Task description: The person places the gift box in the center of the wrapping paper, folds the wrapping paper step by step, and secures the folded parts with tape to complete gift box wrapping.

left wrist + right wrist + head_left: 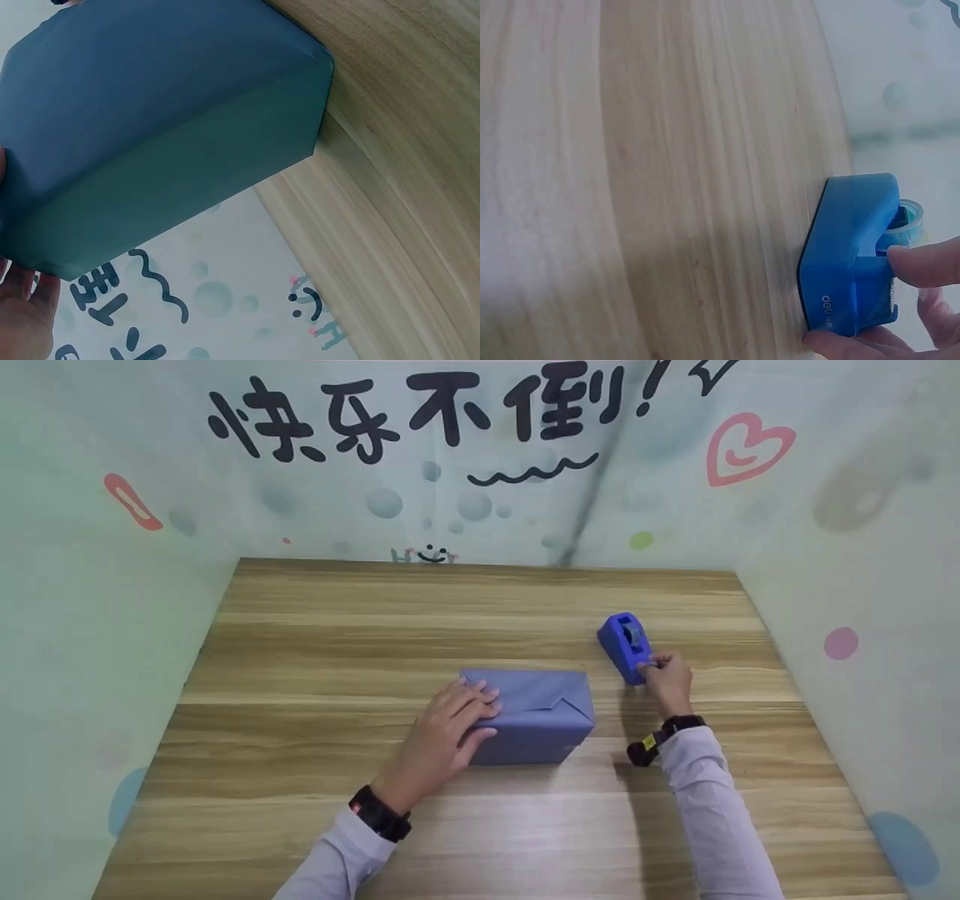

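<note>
A box wrapped in blue-grey paper (532,742) sits on the wooden table, with a folded paper flap on its upper face. My left hand (442,727) rests on its left end, fingers laid across the top and thumb against the upper front edge. In the left wrist view the box (165,97) fills the upper left. A blue tape dispenser (621,641) stands behind and right of the box. At its cutter end my right hand (670,682) pinches the tape, its thumb over the cutter in the right wrist view. Other fingers touch the dispenser's lower front (840,300).
The wooden table (337,622) runs back to a printed wall sheet (322,502) with lettering and dots. Similar walls stand at left and right. A black wrist camera (643,751) hangs beside the right wrist.
</note>
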`<state>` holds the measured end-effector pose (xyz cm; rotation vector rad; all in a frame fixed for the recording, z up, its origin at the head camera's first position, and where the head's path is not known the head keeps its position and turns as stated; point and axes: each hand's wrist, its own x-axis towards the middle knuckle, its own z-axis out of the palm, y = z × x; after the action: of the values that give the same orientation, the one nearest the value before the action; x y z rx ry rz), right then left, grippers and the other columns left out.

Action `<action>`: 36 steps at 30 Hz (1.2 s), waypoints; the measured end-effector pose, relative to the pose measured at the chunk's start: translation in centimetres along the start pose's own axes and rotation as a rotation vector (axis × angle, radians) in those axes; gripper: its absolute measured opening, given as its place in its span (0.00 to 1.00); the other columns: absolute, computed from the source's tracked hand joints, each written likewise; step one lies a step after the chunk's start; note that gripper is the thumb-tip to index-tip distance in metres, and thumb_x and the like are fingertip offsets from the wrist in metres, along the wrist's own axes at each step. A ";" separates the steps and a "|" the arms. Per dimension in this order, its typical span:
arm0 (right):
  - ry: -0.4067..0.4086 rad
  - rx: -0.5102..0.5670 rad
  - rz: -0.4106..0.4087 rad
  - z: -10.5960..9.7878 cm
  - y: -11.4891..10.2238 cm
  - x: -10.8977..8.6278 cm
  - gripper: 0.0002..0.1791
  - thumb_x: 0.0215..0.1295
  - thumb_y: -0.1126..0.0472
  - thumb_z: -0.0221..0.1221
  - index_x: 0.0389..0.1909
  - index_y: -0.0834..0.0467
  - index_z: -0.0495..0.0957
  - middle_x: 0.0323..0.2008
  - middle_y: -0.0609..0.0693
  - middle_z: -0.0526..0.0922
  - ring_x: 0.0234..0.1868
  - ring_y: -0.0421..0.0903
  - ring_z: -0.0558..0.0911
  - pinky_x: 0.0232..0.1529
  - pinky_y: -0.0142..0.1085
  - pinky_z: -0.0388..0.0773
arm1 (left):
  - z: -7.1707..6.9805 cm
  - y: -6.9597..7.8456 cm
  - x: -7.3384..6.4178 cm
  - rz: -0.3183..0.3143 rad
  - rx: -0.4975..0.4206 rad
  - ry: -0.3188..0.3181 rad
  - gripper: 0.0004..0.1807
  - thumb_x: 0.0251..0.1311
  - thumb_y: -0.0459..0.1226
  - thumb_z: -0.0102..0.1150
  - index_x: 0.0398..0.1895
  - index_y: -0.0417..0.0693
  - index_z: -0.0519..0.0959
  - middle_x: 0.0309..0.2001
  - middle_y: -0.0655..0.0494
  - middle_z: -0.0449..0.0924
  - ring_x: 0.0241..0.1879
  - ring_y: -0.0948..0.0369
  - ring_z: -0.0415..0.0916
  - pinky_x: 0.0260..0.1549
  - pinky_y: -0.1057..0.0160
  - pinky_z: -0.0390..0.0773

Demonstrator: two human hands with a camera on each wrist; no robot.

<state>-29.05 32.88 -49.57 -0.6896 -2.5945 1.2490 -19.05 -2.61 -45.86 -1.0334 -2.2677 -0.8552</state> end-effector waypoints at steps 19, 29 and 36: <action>-0.001 0.212 0.075 -2.1 0.5 0.0 0.18 0.61 0.64 0.57 0.52 0.65 0.75 0.30 0.44 0.77 0.31 0.33 0.72 0.35 0.24 0.69 | 0.2 -0.2 -0.1 -0.008 -0.016 -0.010 0.12 0.60 0.39 0.58 0.46 0.47 0.79 0.52 0.54 0.77 0.61 0.57 0.69 0.67 0.58 0.59; -0.124 0.645 0.244 -2.3 0.6 0.2 0.33 0.59 0.72 0.52 0.64 0.68 0.51 0.24 0.44 0.76 0.27 0.39 0.78 0.28 0.30 0.78 | 0.2 -0.3 -0.2 -0.026 -0.032 -0.008 0.13 0.60 0.40 0.57 0.46 0.48 0.79 0.53 0.55 0.77 0.61 0.58 0.69 0.67 0.57 0.58; -0.181 0.820 0.313 -2.4 1.1 0.0 0.32 0.62 0.74 0.48 0.68 0.69 0.51 0.22 0.46 0.78 0.26 0.38 0.78 0.33 0.30 0.79 | 0.2 -0.2 -0.1 -0.035 -0.038 -0.016 0.13 0.61 0.40 0.56 0.47 0.48 0.79 0.54 0.55 0.77 0.62 0.58 0.68 0.67 0.57 0.58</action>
<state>-27.86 35.09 -48.92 -0.8270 -1.8236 2.3338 -19.17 -2.66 -46.16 -1.0229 -2.2978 -0.9105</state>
